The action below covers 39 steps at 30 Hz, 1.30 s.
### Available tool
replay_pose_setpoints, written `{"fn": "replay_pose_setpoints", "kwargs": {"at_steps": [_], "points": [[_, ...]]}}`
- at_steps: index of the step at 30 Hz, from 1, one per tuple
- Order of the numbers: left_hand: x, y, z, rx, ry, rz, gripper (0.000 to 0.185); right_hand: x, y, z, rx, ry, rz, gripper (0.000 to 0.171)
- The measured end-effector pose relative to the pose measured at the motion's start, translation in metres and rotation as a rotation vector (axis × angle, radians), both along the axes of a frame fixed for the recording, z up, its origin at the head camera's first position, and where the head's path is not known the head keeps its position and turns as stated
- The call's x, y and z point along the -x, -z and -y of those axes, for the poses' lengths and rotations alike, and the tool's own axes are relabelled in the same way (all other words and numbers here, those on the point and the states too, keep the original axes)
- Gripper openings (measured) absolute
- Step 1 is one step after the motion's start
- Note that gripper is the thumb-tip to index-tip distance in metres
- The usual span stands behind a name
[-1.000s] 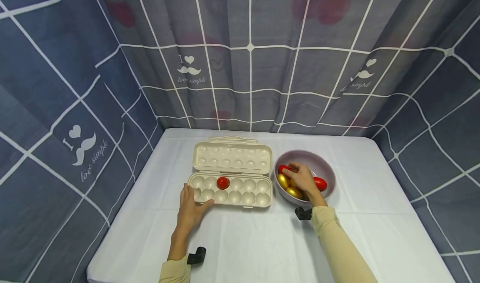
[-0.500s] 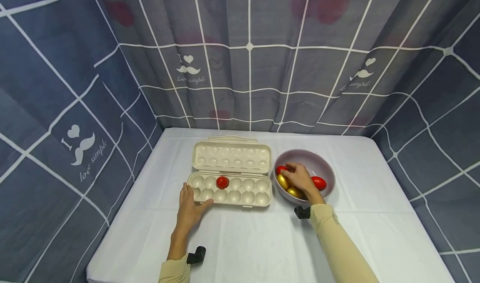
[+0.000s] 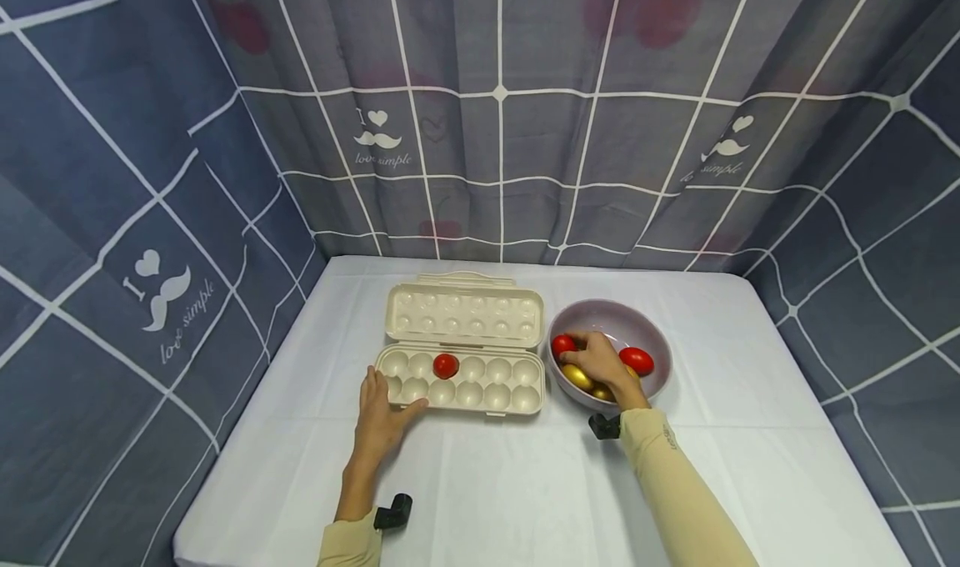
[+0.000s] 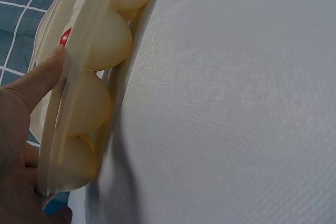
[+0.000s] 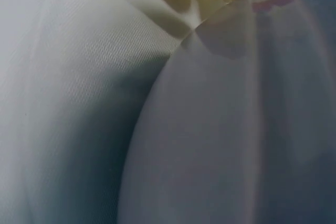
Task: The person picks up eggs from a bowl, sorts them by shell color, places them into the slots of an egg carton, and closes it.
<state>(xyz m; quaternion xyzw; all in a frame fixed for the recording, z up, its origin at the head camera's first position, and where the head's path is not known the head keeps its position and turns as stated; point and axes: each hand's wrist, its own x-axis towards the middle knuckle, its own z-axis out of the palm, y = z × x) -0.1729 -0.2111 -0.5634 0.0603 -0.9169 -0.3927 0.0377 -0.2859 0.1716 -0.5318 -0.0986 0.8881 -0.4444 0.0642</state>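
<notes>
An open cream egg carton (image 3: 459,383) lies on the white tablecloth, with one red egg (image 3: 446,366) in its back row. My left hand (image 3: 382,417) rests flat at the carton's near left corner, thumb along the rim. In the left wrist view the thumb (image 4: 37,77) touches the carton (image 4: 100,40) edge. My right hand (image 3: 592,357) is inside the grey bowl (image 3: 652,338), fingers bent over the eggs by a red egg (image 3: 562,345). Whether it grips one is hidden. A gold egg (image 3: 577,376) and another red egg (image 3: 636,360) lie beside it.
The carton's lid (image 3: 463,315) lies open towards the back. Checked blue curtains (image 3: 495,133) close in the table on three sides. The right wrist view shows only the bowl's outer wall (image 5: 236,129) and the cloth (image 5: 63,77).
My right hand has drawn slightly nearer within the bowl, and the eggs there have shifted; the far red egg now shows more. The left hand and carton have stayed put.
</notes>
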Motion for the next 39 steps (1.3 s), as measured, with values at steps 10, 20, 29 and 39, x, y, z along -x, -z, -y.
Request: {"fn": "replay_pose_setpoints", "kwargs": {"at_steps": [10,20,29,39], "points": [[-0.0009,0.0000,-0.0003,-0.005,-0.001,-0.023,0.111,-0.0005,-0.0005,0.0024,-0.018,0.021,-0.039,0.043],[-0.0008,-0.0008,-0.0002,-0.014,-0.003,-0.008,0.112,-0.0018,-0.0008,0.0034,0.039,0.090,-0.085,0.041],[-0.0002,0.0007,0.0006,-0.007,0.006,0.005,0.113,-0.0046,-0.0023,0.0038,0.160,0.149,-0.093,0.045],[-0.0002,-0.0024,0.0000,0.023,0.000,0.016,0.114,-0.0053,-0.0052,0.0045,0.251,0.207,-0.085,0.050]]}}
